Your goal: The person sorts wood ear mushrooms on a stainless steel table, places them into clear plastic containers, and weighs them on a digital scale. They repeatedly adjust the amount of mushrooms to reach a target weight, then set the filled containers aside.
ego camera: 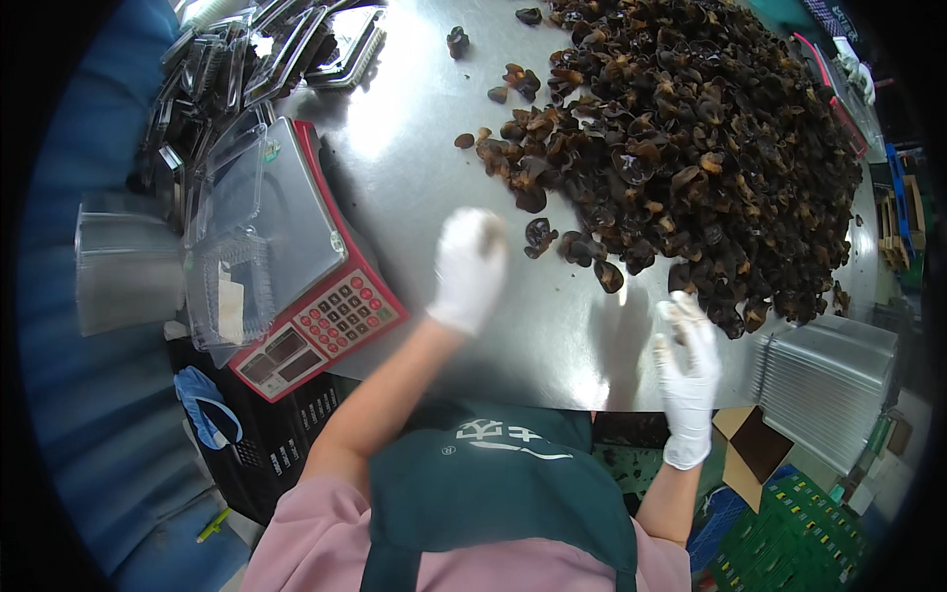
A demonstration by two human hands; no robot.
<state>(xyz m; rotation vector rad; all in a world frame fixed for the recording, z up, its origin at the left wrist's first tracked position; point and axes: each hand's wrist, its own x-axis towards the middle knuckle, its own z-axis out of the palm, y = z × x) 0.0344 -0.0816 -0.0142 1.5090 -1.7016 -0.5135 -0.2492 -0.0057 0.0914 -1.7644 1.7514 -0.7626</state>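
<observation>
A large heap of dark brown wood ear mushrooms (688,148) covers the right side of a shiny metal table (414,177). My left hand (470,270), in a white glove, is over the bare metal between the heap and a red digital scale (340,318). Its fingers look curled and are blurred, so whether they hold anything is unclear. My right hand (688,370), also gloved, is just below the heap's near edge with its fingers extended and apart. Nothing shows in it. A loose mushroom piece (609,277) lies between my hands.
A clear plastic container (229,288) lies open over the scale's left side. Clear clamshell boxes (281,52) pile up at the back left. Nested plastic trays (825,385) stand at the right edge, above a cardboard box (755,451). Another person's gloved hand (857,74) is at the far right.
</observation>
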